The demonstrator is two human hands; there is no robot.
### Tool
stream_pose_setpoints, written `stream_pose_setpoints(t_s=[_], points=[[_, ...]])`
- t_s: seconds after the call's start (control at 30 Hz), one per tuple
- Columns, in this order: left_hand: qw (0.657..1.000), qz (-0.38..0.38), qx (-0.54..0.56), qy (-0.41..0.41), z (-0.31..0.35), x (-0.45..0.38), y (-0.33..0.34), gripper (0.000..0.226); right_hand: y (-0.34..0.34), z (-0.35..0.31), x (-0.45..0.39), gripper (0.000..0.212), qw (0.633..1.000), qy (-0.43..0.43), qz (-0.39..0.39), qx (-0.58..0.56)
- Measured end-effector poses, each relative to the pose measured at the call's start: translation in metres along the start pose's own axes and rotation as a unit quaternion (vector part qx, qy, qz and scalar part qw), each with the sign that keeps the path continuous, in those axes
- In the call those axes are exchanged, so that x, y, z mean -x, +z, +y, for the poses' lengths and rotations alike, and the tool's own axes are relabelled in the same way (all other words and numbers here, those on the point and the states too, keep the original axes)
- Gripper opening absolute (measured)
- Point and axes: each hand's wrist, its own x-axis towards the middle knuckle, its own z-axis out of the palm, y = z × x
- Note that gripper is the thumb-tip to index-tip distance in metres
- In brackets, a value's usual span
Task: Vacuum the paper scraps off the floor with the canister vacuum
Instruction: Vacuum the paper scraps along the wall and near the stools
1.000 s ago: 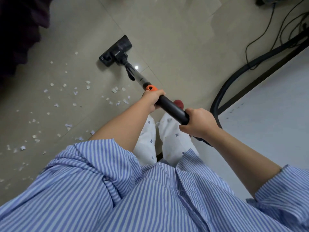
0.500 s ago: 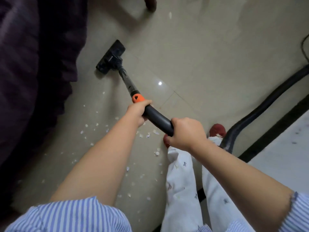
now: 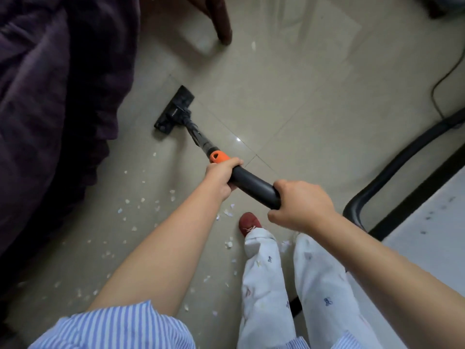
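Both hands wrapped tight round the black curved handle [image 3: 254, 185] of the vacuum wand. Left hand [image 3: 221, 178] grips the front end of the handle, just behind the orange collar [image 3: 218, 156], thumb over the top. Right hand [image 3: 300, 205] grips the rear end of the handle, fingers curled under, knuckles up.

Wand tube [image 3: 198, 136] runs from the orange collar forward and to the person's left, down to the black floor head [image 3: 175, 110]. Long axis of wand: diagonal, rear end at the right hand, tip at the floor head. Floor head flat on the beige tile floor [image 3: 302, 96], its own long axis crosswise to the wand, one end near the dark purple fabric [image 3: 50, 96]. Small pale lettering on the floor head, too blurred to read.

Paper scraps [image 3: 141, 205] scattered on the tile behind the floor head, between it and the person's feet, most under the left forearm; one stray scrap [image 3: 253, 45] beyond the floor head, near a dark furniture leg [image 3: 221, 21]. Black hose [image 3: 392, 170] curves off from behind the right hand, away from the floor head. Red shoe [image 3: 249, 222] below the handle, white patterned trousers [image 3: 266, 285], blue striped sleeve [image 3: 113, 326].
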Motion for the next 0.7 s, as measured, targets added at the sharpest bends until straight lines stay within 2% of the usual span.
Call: stream_pose_setpoints(t_s=[0.13,0.37,0.5,0.7], points=[[1.0,-0.02,0.02,-0.01,-0.023,0.056,0.032,0.021,-0.031,0.022,0.063,0.019,0.999,0.012,0.0,0.039],[0.991,-0.116,0.01,-0.071,-0.073,0.148,0.1,0.02,-0.072,0.07,0.173,0.013,0.993,0.098,-0.019,0.069],[0.985,-0.145,0.012,-0.088,-0.092,0.176,0.123,0.022,-0.073,0.091,0.202,0.016,0.989,0.124,-0.03,0.074],[0.986,-0.138,-0.007,-0.095,-0.114,0.175,0.144,0.02,-0.059,0.125,0.207,0.013,0.99,0.116,-0.023,0.076]])
